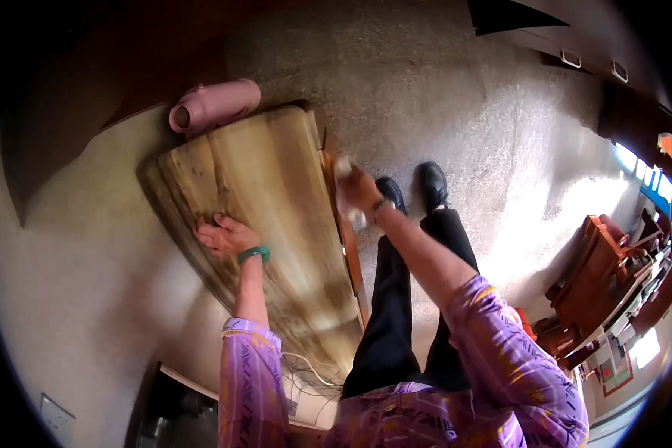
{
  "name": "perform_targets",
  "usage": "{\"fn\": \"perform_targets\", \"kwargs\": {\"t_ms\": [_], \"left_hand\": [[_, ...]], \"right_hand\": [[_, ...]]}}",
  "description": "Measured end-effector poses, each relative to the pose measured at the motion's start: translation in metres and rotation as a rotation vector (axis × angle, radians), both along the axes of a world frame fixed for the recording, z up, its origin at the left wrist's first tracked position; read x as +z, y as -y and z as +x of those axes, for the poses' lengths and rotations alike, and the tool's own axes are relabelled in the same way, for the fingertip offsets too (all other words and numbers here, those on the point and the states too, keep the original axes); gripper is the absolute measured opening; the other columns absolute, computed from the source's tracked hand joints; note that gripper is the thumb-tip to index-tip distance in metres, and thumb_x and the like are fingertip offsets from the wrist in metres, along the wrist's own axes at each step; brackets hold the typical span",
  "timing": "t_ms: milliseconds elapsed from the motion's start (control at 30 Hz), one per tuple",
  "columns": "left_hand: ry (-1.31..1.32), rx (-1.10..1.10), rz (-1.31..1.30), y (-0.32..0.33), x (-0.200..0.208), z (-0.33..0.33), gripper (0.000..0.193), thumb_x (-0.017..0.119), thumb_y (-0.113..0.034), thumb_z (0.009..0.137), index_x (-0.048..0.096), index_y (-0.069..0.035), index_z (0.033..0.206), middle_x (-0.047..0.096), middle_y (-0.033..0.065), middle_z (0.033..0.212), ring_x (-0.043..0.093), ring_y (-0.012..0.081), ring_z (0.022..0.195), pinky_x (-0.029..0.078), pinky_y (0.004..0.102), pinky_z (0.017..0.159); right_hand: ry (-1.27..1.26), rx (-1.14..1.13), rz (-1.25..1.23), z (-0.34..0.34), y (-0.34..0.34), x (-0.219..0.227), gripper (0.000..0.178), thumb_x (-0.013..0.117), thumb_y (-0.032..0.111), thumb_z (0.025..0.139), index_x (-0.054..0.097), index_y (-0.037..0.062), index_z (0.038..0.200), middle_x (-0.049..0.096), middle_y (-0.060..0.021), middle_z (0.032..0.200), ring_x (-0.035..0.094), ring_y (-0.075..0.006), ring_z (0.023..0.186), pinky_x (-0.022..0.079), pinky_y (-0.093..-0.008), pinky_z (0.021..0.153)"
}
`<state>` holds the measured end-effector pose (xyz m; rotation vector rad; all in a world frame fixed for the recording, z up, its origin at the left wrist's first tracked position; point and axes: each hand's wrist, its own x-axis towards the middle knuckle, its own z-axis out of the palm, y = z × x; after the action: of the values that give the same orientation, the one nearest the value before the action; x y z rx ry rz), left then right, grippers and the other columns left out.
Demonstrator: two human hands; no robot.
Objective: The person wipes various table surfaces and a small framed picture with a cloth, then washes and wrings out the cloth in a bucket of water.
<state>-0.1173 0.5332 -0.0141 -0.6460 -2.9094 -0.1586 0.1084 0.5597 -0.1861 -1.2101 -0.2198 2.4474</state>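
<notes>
A long wooden tabletop (276, 187) with a worn, pale surface runs from upper left to lower middle. My left hand (224, 235) lies flat on it near its left edge, fingers spread, a green band on the wrist. My right hand (357, 193) is closed on a pale cloth (345, 170) at the table's right edge, pressing it against the wood. Both sleeves are purple and patterned.
A pink cylindrical object (213, 104) lies at the table's far end by the wall. My black shoes (414, 187) stand on speckled carpet to the right. Wooden furniture (597, 276) stands at the far right. Cables (310, 373) hang below the table's near end.
</notes>
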Motion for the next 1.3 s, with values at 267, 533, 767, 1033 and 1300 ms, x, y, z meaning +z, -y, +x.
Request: {"fn": "perform_targets", "kwargs": {"t_ms": [267,533,767,1033,1300], "left_hand": [[-0.114,0.047,-0.102,0.023,0.001,-0.025,0.044,0.036,-0.042,0.09,0.043,-0.008,0.117,0.043,0.0149,0.124,0.043,0.0354,0.111,0.036,0.0518,0.082],[-0.016,-0.032,0.001,-0.012,-0.018,0.013,0.044,0.037,-0.04,0.089,0.043,-0.007,0.118,0.043,0.0159,0.122,0.044,0.0358,0.11,0.037,0.0526,0.081],[-0.113,0.071,-0.143,0.036,0.016,-0.04,0.049,0.036,-0.042,0.088,0.044,-0.005,0.119,0.046,0.0185,0.113,0.045,0.0379,0.105,0.04,0.0519,0.08],[-0.038,-0.012,-0.039,0.024,0.018,-0.037,0.05,0.035,-0.044,0.089,0.045,-0.003,0.114,0.047,0.0206,0.109,0.046,0.0401,0.1,0.04,0.0523,0.077],[-0.041,0.007,-0.021,0.027,0.017,-0.039,0.047,0.034,-0.043,0.091,0.045,-0.002,0.111,0.047,0.0206,0.106,0.046,0.0389,0.098,0.04,0.0509,0.075]], "right_hand": [[0.634,0.029,1.132,-0.07,-0.109,0.084,0.035,0.049,0.014,0.088,0.047,0.0063,0.122,0.057,-0.0166,0.105,0.055,-0.0242,0.1,0.047,-0.0372,0.077],[0.057,-0.411,-0.556,0.064,0.066,-0.025,0.024,0.05,0.017,0.087,0.054,0.0084,0.108,0.061,-0.0122,0.094,0.059,-0.0288,0.083,0.047,-0.0373,0.073],[-0.091,-0.576,-0.472,-0.07,-0.097,0.057,0.022,0.051,0.029,0.088,0.059,0.0093,0.091,0.059,-0.0039,0.078,0.055,-0.0162,0.064,0.042,-0.028,0.05],[0.684,0.658,0.965,-0.071,-0.091,-0.003,0.024,0.048,0.023,0.083,0.061,0.0061,0.094,0.06,-0.0159,0.091,0.058,-0.0343,0.088,0.048,-0.0383,0.079],[0.451,0.377,0.345,0.012,0.093,0.058,0.017,0.048,0.017,0.085,0.055,0.0028,0.088,0.059,-0.022,0.078,0.06,-0.0314,0.076,0.046,-0.0378,0.067]]}}
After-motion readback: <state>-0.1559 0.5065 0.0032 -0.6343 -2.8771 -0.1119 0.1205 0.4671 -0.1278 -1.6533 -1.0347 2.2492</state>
